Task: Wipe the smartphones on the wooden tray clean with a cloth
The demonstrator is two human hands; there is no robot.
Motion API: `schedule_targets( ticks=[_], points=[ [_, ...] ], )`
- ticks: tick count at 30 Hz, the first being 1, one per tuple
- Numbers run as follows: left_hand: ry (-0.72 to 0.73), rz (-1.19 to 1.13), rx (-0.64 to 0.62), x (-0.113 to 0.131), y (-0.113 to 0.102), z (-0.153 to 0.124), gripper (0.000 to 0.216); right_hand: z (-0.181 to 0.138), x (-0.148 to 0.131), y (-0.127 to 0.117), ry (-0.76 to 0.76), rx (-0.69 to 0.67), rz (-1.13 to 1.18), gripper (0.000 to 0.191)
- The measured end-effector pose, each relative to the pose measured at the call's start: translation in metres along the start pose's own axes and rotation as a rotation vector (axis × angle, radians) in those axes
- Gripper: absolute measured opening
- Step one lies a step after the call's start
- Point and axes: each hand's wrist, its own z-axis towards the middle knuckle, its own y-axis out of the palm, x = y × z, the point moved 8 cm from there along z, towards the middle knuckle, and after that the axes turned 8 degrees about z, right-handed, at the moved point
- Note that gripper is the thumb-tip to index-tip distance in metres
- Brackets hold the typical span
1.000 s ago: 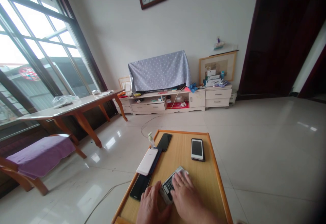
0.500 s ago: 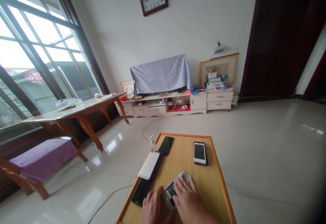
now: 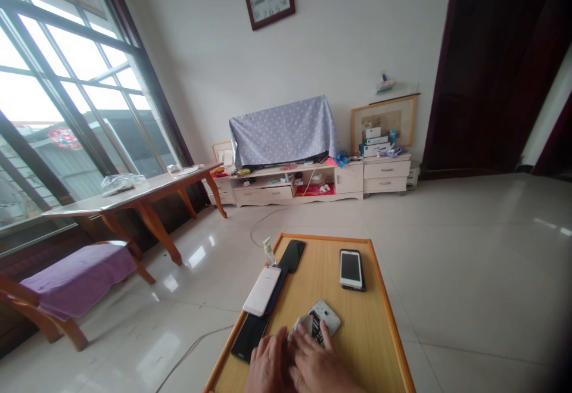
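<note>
An opened phone [image 3: 329,317] lies aslant on the small wooden table, its back off and a black battery with white print showing. My left hand [image 3: 267,362] is at the phone's near left end, fingers bent and holding that edge. Flat on the phone's back, my right hand [image 3: 315,360] presses a small whitish cloth [image 3: 305,323] under its fingers. Both hands hide the phone's lower left part. Beside my left hand lies a black phone [image 3: 248,336].
On the wooden table [image 3: 353,345] are a pinkish-white phone [image 3: 263,290], another dark phone [image 3: 294,255] and a white phone in a dark case [image 3: 351,270]. A pump bottle [image 3: 269,251] stands at the left edge. A cable [image 3: 192,345] runs across the floor.
My right hand has slid left and down over the phone with the whitish cloth, baring the phone's far right end. My left hand has stayed nearly in place.
</note>
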Motion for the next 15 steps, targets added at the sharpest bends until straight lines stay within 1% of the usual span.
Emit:
schedule_targets(
  ticks=[1,3,6,8,9,11,15],
  points=[
    [0.0,0.001,-0.011,0.001,0.0,0.0,0.065,-0.001,-0.005,0.003,-0.028,-0.019,0.003,0.049],
    [-0.008,0.011,-0.011,0.002,-0.002,0.0,0.066,0.0,-0.002,-0.003,0.004,0.036,-0.016,0.048],
    [-0.022,0.02,0.002,0.004,-0.005,0.0,0.072,0.0,0.027,-0.03,0.19,0.195,-0.089,0.05],
    [-0.024,0.014,0.007,0.004,-0.005,0.0,0.074,-0.002,0.043,-0.043,0.28,0.249,-0.135,0.051],
    [-0.022,0.012,0.014,0.004,-0.005,0.0,0.074,-0.003,0.046,-0.044,0.292,0.254,-0.144,0.052],
    [-0.015,0.011,0.039,0.004,-0.005,0.0,0.072,-0.005,0.041,-0.038,0.258,0.219,-0.119,0.053],
    [-0.017,0.032,0.059,0.004,-0.006,0.0,0.067,-0.008,0.013,-0.007,0.135,0.025,0.003,0.054]
  ],
)
